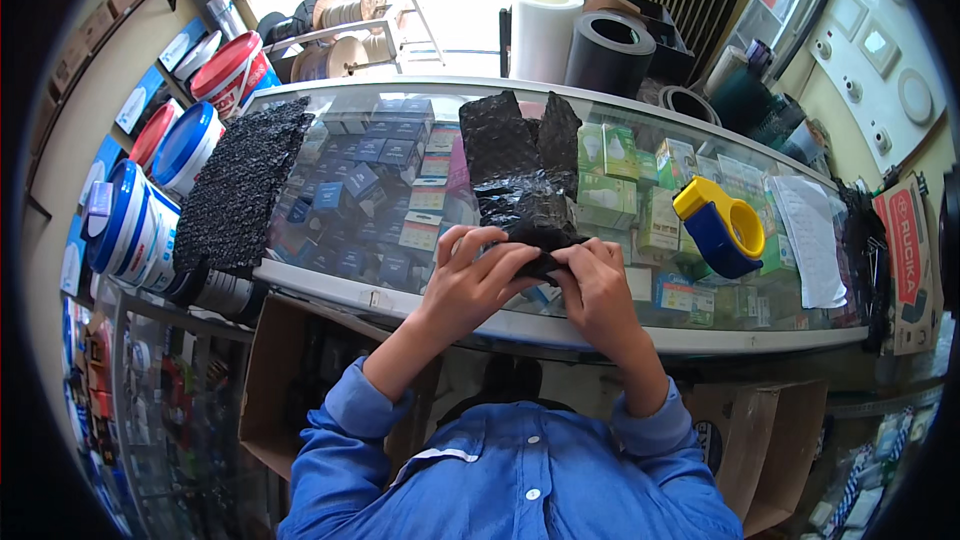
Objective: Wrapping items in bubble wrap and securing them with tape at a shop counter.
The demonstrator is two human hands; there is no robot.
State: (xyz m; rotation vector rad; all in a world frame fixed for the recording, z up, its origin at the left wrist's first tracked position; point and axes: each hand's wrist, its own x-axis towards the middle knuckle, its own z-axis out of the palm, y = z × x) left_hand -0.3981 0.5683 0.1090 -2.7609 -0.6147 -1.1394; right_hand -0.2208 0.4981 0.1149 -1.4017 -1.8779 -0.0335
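Note:
Both hands work at the near end of a black plastic wrap (495, 135) that lies across the glass-topped counter. With its fingertips, my left hand (474, 270) pinches the folded edge from the left. On the right side, my right hand (600, 281) grips the same bunched end, thumb and fingers close together. Farther out, the wrap splits into two flaps that lie flat on the glass. Whether anything is enclosed in the dark bundle cannot be seen. A yellow and blue tape dispenser (720, 229) rests on the glass to the right of my right hand.
A sheet of black bubble wrap (244, 180) covers the counter's left end. Paper sheets (808, 240) lie at the right. Boxed bulbs (606, 199) show beneath the glass counter top (457, 300). Plastic rolls (611, 52) stand beyond it. Lidded buckets (135, 221) and open cardboard boxes (772, 450) flank me.

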